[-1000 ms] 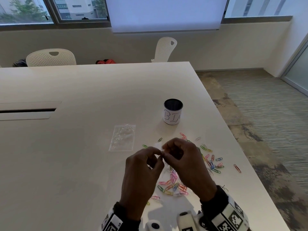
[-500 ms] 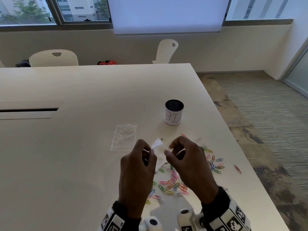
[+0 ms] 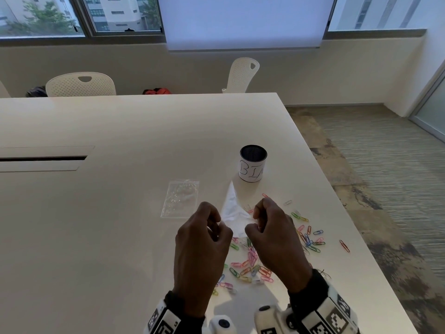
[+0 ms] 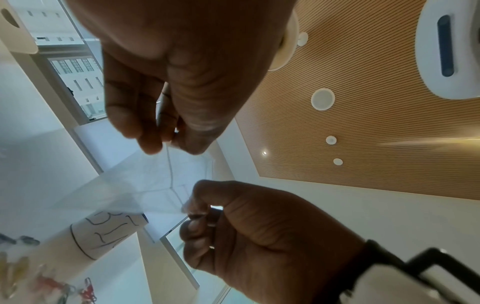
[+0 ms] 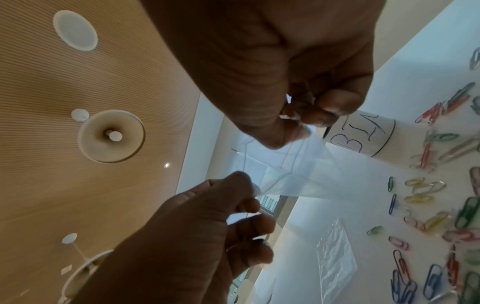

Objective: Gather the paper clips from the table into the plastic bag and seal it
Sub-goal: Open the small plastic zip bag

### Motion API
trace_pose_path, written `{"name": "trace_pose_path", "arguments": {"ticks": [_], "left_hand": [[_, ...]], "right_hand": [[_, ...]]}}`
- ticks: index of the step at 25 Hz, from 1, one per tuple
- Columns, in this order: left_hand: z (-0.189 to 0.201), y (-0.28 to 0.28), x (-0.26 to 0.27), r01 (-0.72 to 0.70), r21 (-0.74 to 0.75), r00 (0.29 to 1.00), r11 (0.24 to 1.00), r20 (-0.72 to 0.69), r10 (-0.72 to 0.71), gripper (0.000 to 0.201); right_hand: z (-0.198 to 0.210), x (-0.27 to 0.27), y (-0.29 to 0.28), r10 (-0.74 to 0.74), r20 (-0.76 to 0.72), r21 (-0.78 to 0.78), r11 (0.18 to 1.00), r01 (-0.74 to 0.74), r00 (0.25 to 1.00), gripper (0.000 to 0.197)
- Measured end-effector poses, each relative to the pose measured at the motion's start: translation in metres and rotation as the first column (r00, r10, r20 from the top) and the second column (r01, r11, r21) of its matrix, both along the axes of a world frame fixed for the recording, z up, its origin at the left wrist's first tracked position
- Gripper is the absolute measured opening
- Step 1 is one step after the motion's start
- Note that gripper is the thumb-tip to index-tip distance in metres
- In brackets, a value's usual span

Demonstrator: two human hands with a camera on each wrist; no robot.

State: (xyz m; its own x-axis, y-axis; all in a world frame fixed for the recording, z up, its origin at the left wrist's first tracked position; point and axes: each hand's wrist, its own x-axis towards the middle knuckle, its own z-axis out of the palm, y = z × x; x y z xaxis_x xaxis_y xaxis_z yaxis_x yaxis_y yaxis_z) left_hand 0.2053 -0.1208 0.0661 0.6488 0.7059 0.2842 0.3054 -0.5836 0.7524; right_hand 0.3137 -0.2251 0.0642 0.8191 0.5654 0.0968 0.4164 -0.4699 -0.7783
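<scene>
I hold a small clear plastic bag (image 3: 232, 213) above the white table (image 3: 120, 237), stretched between both hands. My left hand (image 3: 216, 227) pinches one edge of its mouth between thumb and fingers. My right hand (image 3: 255, 220) pinches the opposite edge. The left wrist view shows the left hand (image 4: 168, 142) and the right hand (image 4: 194, 214) each gripping the thin film of the bag (image 4: 155, 191). Several coloured paper clips (image 3: 250, 259) lie scattered on the table below and to the right of my hands. I see no clips inside the held bag.
A second clear bag (image 3: 180, 198) lies flat on the table left of the held one. A dark cup with a white label reading BIN (image 3: 252, 165) stands behind the clips. The table's right edge (image 3: 337, 213) is close. White chairs (image 3: 80, 84) stand at the far side.
My hands have drawn apart from touching each other, spreading the bag's mouth between them. The clips have not moved.
</scene>
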Motion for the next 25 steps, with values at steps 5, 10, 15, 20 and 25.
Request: {"name": "trace_pose_path", "arguments": {"ticks": [5,10,15,20,25], "left_hand": [[0.001,-0.004,0.002,0.035,-0.017,0.999,0.999,-0.025,-0.035,0.024],[0.001,0.004,-0.008,0.129,-0.015,0.991,0.991,-0.020,-0.130,0.036],[-0.003,0.024,-0.026,0.345,0.109,0.929,0.932,-0.179,-0.323,0.102],[-0.009,0.029,-0.016,0.436,0.208,0.883,0.876,-0.288,-0.371,0.126],[-0.017,0.030,-0.012,0.401,0.155,0.899,0.903,-0.254,-0.356,0.110]], "right_hand": [[-0.007,0.000,0.007,0.022,0.033,0.005,1.000,-0.022,0.999,0.027],[-0.005,0.008,0.004,-0.008,0.085,-0.015,1.000,0.010,0.996,0.022],[0.007,0.017,-0.005,0.062,-0.119,0.129,0.991,-0.047,0.991,0.006],[0.017,0.012,-0.001,0.128,-0.232,0.128,0.987,-0.100,0.964,0.018],[0.022,0.005,0.001,0.226,-0.291,0.197,0.965,-0.173,0.930,0.024]]}}
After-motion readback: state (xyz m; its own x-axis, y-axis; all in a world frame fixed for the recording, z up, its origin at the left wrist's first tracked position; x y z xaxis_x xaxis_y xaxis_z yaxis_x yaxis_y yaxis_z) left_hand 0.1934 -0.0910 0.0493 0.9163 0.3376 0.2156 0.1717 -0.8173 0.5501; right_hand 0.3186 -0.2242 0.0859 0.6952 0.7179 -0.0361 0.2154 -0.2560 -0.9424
